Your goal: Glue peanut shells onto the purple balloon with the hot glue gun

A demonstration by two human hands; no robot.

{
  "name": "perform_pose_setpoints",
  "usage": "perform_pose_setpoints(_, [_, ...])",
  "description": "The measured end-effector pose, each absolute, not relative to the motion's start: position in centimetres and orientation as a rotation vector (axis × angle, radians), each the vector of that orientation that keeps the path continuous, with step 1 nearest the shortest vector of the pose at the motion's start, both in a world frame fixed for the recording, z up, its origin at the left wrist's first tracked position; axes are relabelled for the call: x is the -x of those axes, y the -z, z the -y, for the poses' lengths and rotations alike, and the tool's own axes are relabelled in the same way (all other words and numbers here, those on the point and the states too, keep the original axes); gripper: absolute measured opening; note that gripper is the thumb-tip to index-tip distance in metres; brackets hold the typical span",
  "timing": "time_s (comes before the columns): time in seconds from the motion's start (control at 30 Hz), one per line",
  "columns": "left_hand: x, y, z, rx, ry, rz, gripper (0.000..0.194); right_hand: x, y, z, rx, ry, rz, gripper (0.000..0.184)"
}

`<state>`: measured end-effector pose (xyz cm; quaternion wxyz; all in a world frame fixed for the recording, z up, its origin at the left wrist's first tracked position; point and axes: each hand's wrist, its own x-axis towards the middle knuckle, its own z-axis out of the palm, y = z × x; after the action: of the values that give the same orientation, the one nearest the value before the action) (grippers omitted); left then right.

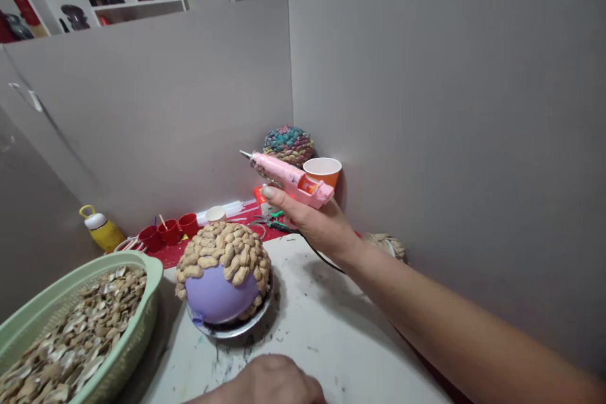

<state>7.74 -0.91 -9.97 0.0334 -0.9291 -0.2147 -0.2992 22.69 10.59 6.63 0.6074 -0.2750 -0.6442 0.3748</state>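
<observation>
My right hand (315,224) is closed round a pink hot glue gun (288,178), raised above the table with its metal nozzle pointing left. At the bottom edge of the view is my left hand (274,382), knuckles up and fingers curled under; whatever it may hold is hidden. Between the hands and the basket, a purple balloon (221,293) rests in a shallow metal dish (241,329). Peanut shells (227,246) cover its top and sides, while a smooth purple patch faces me, with the balloon's knot at the lower left.
A green basket (154,284) of split shells stands at left. Along the back are a yellow bottle (106,233), red cups (169,231), green-handled pliers (274,219), an orange cup (326,167) and a multicoloured shell-covered dome (288,144). Grey partitions (189,107) enclose the table (360,334).
</observation>
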Motion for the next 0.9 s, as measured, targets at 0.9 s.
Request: perform_pose_setpoints(0.9, [-6.6,-1.9,5.5,2.481,1.689,0.778,0.036,-22.7,2.8,-3.1,0.853,-1.122,1.122,0.042])
